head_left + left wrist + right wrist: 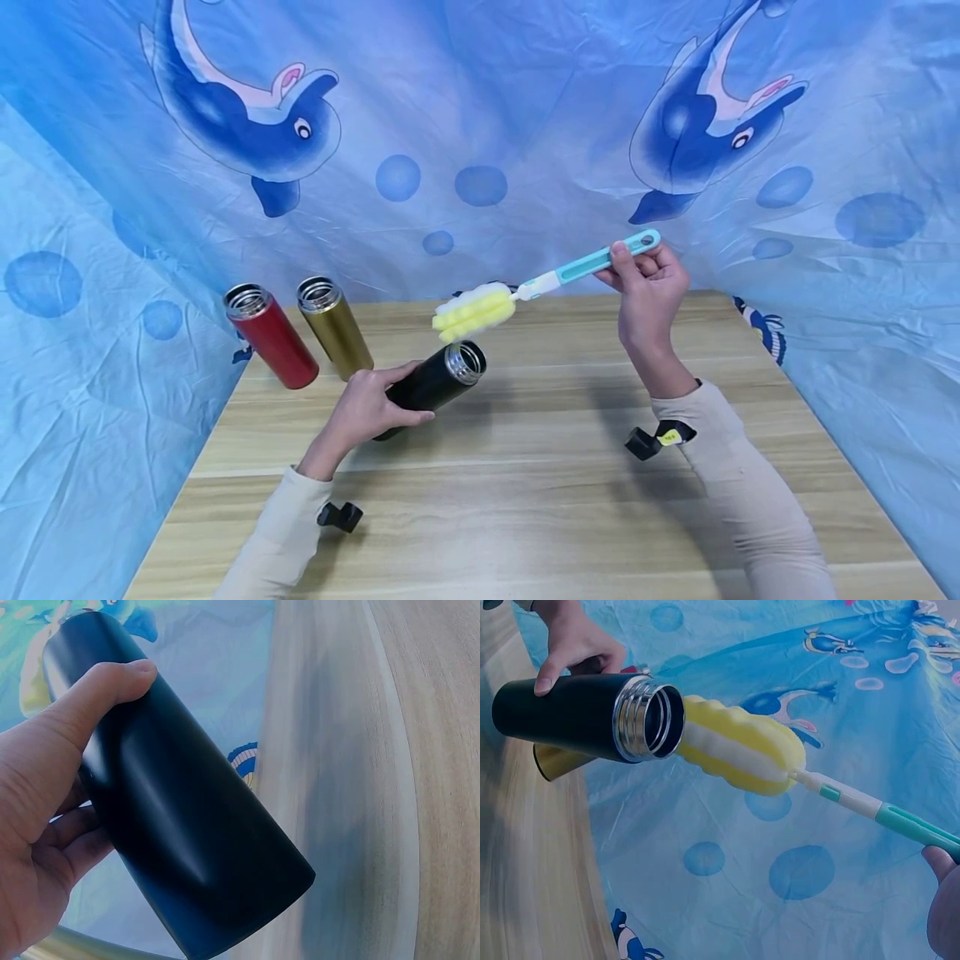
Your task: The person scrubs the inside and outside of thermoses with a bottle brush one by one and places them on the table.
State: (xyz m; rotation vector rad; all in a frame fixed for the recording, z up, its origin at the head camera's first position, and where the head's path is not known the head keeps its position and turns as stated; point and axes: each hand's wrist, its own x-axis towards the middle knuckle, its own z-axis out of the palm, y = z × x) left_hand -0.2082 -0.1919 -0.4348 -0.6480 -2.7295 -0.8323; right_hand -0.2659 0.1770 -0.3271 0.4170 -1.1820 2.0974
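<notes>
My left hand (375,406) grips a black bottle (431,382) round its body, thumb on the near side in the left wrist view. The bottle is tilted, its open steel-threaded mouth (649,720) pointing right. In my right hand (649,287) is a bottle brush (577,268) with a turquoise and white handle, pinched near the handle's end. Its yellow and white sponge head (476,312) hangs just above and behind the bottle's mouth in the head view; it appears outside the mouth. In the right wrist view, the black bottle partly hides the sponge tip.
A red bottle (273,340) and a gold bottle (337,332), both without lids, stand at the table's back left. The wood-grain table (525,508) ends at a blue dolphin-print cloth (555,108) behind and on both sides. Small black cameras are strapped to both wrists.
</notes>
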